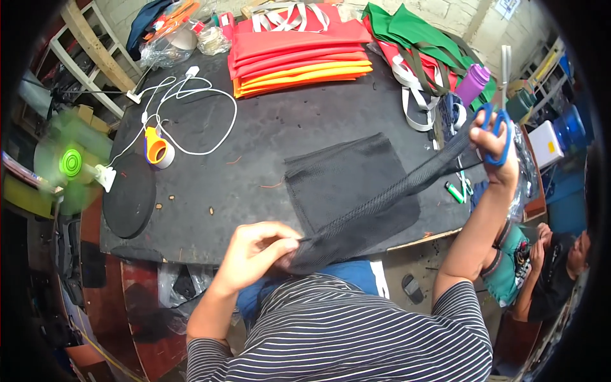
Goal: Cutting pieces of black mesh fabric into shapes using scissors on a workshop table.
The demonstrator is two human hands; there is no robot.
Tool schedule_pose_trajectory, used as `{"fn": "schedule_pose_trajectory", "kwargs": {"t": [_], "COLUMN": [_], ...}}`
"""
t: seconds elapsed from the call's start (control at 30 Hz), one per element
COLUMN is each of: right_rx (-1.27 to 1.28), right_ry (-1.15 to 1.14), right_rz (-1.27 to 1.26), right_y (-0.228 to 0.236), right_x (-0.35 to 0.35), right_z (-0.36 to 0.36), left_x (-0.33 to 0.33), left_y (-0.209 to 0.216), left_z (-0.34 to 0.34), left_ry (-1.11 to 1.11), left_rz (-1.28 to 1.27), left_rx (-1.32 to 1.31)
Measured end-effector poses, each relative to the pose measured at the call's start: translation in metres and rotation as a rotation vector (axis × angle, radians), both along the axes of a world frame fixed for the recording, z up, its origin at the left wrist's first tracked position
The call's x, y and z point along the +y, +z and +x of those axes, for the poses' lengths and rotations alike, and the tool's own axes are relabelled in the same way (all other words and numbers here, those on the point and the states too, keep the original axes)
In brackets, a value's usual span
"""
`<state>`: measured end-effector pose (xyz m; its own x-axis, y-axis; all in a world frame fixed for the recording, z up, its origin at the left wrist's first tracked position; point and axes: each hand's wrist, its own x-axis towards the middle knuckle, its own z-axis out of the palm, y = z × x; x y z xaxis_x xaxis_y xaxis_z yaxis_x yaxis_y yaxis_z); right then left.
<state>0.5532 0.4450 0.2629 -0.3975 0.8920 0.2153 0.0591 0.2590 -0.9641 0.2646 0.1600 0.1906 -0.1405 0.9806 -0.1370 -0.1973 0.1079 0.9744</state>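
A length of black mesh fabric is stretched on a slant across the front of the table. Its near left end is pinched between the thumb and fingers of my left hand. My right hand, raised at the far right, grips the other end. The same hand has its fingers through the blue handles of a pair of scissors, whose blades point up. Under the stretched length, a flat black mesh piece lies on the table, partly covered.
Stacked red, yellow and orange fabric bags sit at the table's back, green fabric and a purple bottle to their right. A white cable, tape dispenser and running fan are left. A green lighter lies right; another person sits beyond.
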Motion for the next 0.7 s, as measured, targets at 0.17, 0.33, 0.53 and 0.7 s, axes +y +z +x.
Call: {"fn": "schedule_pose_trajectory", "kwargs": {"t": [0.17, 0.33, 0.53, 0.7], "right_rx": [-0.185, -1.165, -1.115, -0.631], "right_ry": [-0.036, -0.525, -0.444, 0.229], "right_rz": [-0.061, 0.150, 0.309, 0.613], "right_y": [-0.068, -0.177, -0.213, -0.164], "right_x": [0.036, 0.084, 0.073, -0.041], "right_z": [-0.043, -0.019, 0.021, -0.029], "left_x": [0.024, 0.052, 0.057, 0.057], "left_y": [-0.024, -0.071, -0.084, -0.087], "left_z": [-0.026, -0.041, -0.048, -0.051], "left_ry": [0.222, 0.344, 0.339, 0.337], "left_rz": [-0.003, -0.053, -0.050, -0.109], "left_rx": [0.491, 0.709, 0.679, 0.686]}}
